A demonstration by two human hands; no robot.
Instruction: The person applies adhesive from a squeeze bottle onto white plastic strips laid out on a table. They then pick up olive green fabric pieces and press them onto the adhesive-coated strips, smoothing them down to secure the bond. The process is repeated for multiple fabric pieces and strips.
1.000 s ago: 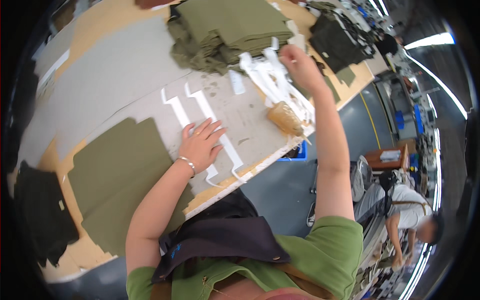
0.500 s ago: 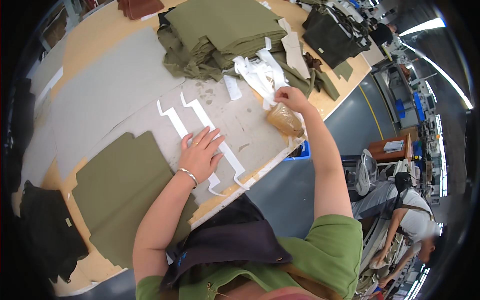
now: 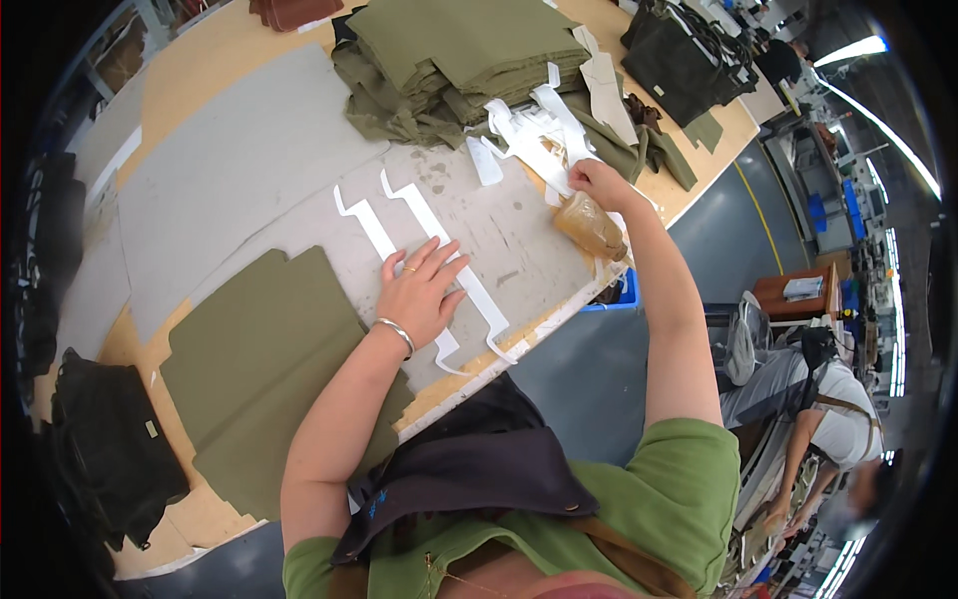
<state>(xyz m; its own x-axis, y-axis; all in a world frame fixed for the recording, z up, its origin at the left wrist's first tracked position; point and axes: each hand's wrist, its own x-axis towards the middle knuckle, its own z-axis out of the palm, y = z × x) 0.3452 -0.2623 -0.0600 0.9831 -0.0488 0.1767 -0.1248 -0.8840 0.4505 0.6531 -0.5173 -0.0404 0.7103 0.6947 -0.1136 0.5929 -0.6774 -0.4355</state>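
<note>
Two long white strips (image 3: 480, 288) with bent ends lie side by side on the grey work surface. My left hand (image 3: 421, 290) rests flat across them with fingers spread. Beyond, to the right, is a loose tangle of white strips (image 3: 529, 135). At its near edge my right hand (image 3: 597, 186) has its fingers pinched on a white strip; the fingertips are partly hidden. Just below that hand sits a translucent amber-brown plastic bottle (image 3: 589, 226), close to the table edge. A large olive fabric panel (image 3: 269, 369) lies left of my left forearm.
A thick stack of olive fabric pieces (image 3: 469, 40) stands at the far side. Black bags lie at far right (image 3: 679, 60) and near left (image 3: 115, 449). A blue bin (image 3: 627, 292) shows below the table edge. Another person (image 3: 838, 409) bends over work at the right.
The whole view has shifted slightly, so the table appears further right. My left hand stays on the strips; my right hand stays at the strip pile, its fingers slightly more curled in.
</note>
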